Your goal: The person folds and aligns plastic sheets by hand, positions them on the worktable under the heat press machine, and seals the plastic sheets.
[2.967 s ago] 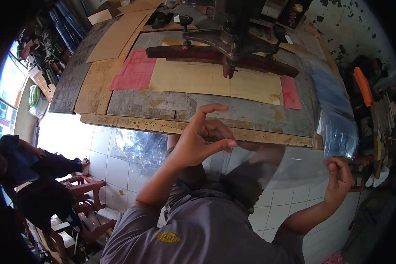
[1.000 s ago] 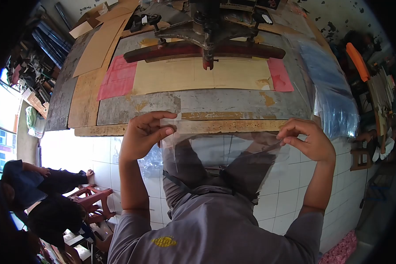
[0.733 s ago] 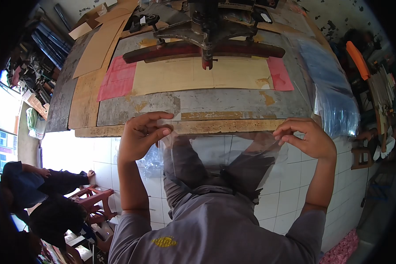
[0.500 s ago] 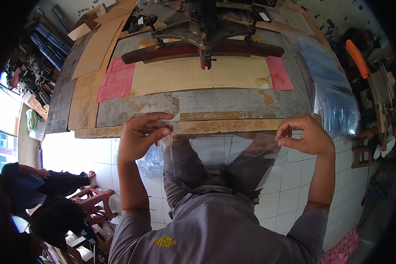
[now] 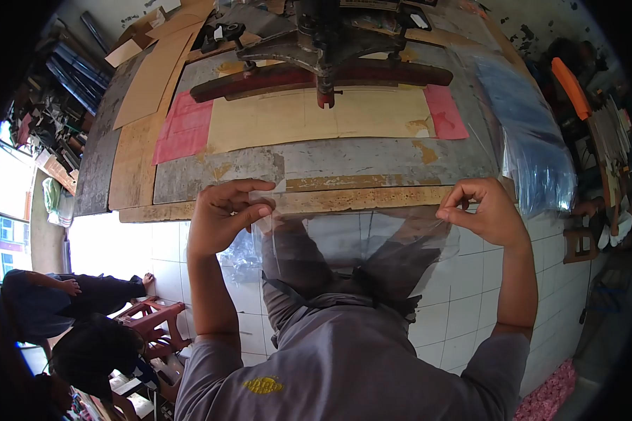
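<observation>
A clear plastic sheet [image 5: 351,242] hangs between my two hands over my lap, just in front of the table edge. My left hand [image 5: 221,214] grips its upper left corner, the thumb against the plastic and the index finger stretched out above it. On the other side my right hand [image 5: 488,210] pinches the upper right corner between thumb and fingertips. Beyond the hands lies a yellow sheet [image 5: 316,119] with pink ends on the grey work surface [image 5: 372,161]. Over it hangs the dark red bar [image 5: 372,74] of a press.
Blue-tinted plastic sheets [image 5: 534,147] lie stacked at the table's right side. Brown cardboard [image 5: 154,77] rests at the left. The wooden front edge [image 5: 358,201] runs before me. At the lower left, people [image 5: 49,302] are beside a red stool [image 5: 154,323].
My right hand has shifted slightly left and up, its fingertips closer together on the sheet's corner. My left hand has barely moved. The press bar looks unchanged.
</observation>
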A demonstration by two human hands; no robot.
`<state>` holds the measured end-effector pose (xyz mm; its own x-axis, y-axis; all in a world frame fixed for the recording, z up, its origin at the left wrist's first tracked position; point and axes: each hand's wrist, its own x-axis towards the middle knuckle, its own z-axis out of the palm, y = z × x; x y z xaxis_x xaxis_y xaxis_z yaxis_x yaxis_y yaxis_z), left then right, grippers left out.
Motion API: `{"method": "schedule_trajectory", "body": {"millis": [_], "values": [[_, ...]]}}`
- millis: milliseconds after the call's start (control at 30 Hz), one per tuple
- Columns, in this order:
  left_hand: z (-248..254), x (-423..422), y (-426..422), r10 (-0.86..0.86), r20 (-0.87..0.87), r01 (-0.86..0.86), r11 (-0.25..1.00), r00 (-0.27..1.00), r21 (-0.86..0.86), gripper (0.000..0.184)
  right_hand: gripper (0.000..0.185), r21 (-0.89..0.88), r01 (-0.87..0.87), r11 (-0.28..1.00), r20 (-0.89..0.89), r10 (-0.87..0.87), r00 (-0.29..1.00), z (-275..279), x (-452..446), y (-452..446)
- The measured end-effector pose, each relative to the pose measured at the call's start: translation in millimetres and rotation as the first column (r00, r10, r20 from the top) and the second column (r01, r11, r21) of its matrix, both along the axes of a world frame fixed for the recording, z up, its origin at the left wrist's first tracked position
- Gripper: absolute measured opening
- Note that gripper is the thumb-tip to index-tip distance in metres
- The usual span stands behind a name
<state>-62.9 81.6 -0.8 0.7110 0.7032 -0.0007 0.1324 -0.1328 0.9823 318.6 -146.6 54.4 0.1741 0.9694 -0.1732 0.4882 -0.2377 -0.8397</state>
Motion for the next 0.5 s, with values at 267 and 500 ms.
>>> {"method": "schedule_trajectory", "body": {"millis": [267, 500], "values": [[-2.1, -0.9, -1.3, 0.039, -0.004, -0.039, 0.999, 0.999, -0.001, 0.034, 0.014, 0.068, 0.05, 0.996, 0.077, -0.055, 0.995, 6.0, -7.7, -2.7], [-4.1, -4.0, -1.5, 0.047, 0.01, -0.047, 0.999, 0.999, -0.027, 0.035, 0.012, 0.126, 0.014, 0.992, 0.092, -0.025, 0.995, 8.6, -8.0, -3.5]]}}
